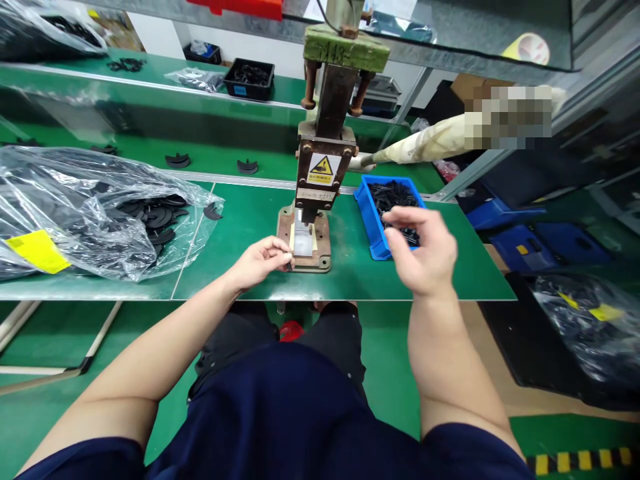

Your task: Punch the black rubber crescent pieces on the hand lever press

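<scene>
My left hand (261, 263) is closed in a pinch at the front left corner of the hand press (325, 160). A small black piece (289, 265) shows at its fingertips, mostly hidden by them. Under the press head, a pale metal plate (303, 241) lies on the brown base. My right hand (425, 250) hovers over the front right of a blue bin (373, 230) full of small black parts (395, 197). Its thumb and forefinger are curved with a gap between them, and nothing shows in that gap.
A clear plastic bag (100, 220) of black curved parts lies on the left of the green table (240, 213). Loose curved pieces (247, 167) sit on the ledge behind. The press's wrapped lever (425, 141) sticks out to the right, above the blue bin.
</scene>
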Available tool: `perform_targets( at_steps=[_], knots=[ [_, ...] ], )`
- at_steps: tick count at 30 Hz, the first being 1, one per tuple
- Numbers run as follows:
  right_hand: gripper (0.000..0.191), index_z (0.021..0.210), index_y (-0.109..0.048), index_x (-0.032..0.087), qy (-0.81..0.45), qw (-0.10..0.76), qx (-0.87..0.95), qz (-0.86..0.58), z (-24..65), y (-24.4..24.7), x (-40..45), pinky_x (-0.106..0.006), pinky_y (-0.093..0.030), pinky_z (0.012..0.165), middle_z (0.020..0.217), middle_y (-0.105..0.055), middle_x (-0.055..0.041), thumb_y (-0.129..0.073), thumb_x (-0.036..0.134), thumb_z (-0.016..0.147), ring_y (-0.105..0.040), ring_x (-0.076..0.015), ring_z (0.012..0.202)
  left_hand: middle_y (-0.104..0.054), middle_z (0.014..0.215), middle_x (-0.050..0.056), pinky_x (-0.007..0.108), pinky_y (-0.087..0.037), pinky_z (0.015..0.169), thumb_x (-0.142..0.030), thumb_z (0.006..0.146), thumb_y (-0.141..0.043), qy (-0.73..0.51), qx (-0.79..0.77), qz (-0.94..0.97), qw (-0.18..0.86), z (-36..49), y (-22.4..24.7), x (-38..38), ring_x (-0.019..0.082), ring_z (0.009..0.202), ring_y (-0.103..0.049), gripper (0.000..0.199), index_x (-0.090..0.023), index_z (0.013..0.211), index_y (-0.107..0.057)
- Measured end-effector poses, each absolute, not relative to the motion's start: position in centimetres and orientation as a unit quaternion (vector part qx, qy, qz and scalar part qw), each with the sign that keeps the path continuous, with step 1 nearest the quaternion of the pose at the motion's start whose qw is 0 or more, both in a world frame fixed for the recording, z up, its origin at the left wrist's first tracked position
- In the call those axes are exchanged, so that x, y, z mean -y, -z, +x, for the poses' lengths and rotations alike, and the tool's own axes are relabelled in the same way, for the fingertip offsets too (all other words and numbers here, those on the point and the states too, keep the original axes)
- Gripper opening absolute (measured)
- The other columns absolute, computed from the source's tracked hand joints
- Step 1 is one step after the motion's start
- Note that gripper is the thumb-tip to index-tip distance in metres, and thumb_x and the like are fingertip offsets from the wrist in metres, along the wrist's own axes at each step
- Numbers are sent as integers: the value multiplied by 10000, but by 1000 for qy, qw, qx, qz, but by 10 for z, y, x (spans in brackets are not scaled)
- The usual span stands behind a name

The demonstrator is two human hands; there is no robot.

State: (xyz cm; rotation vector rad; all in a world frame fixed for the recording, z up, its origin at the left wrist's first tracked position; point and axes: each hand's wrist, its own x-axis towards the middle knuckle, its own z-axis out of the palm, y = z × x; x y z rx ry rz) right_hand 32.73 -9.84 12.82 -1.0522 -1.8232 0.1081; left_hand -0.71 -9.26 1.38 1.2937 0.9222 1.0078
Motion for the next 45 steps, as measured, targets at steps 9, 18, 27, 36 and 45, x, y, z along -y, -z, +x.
perform_targets(
  at_steps=[9,18,27,36,45],
  knots=[
    [570,1350,-574,325,-82,642,716,-262,275,-232,71,-450,-596,1152,1333,-627,-44,-398,731,991,-689,-204,1256,-795,932,78,377,-605,823,-504,803,-846,-511,-468,592,411,5,20,12,201,804,-734,377,-198,969,-703],
    [245,895,-636,314,-144,570,762,-272,268,-243,75,-394,-634,758,822,-657,-3,-618,538,991,-682,-172,758,-841,1047,65,423,-539,1037,-378,927,-743,-377,-442,784,219,8,11,-1,267,1063,-738,173,-248,946,-856],
    [273,692,-566,283,-77,584,770,-245,269,-170,103,-525,-647,968,698,-617,52,-685,380,917,-704,-170,773,-841,1065,72,421,-536,1056,-397,964,-717,-389,-412,797,210,4,16,-2,248,1077,-750,212,-238,981,-856],
    [275,990,-727,433,-4,575,790,-215,283,-98,97,-527,-651,924,768,-714,75,-810,319,754,-718,-199,759,-831,1156,71,407,-538,1089,-377,1009,-646,-377,-405,799,236,-3,14,-2,239,1149,-742,253,-224,1077,-836],
    [154,729,-664,263,14,602,775,-192,280,-90,93,-475,-607,1052,967,-710,54,-768,304,834,-678,-107,812,-730,1355,166,455,-496,1139,-442,967,-643,-184,-743,641,62,-153,11,-37,343,1297,-651,469,-162,1334,-730]
  ],
)
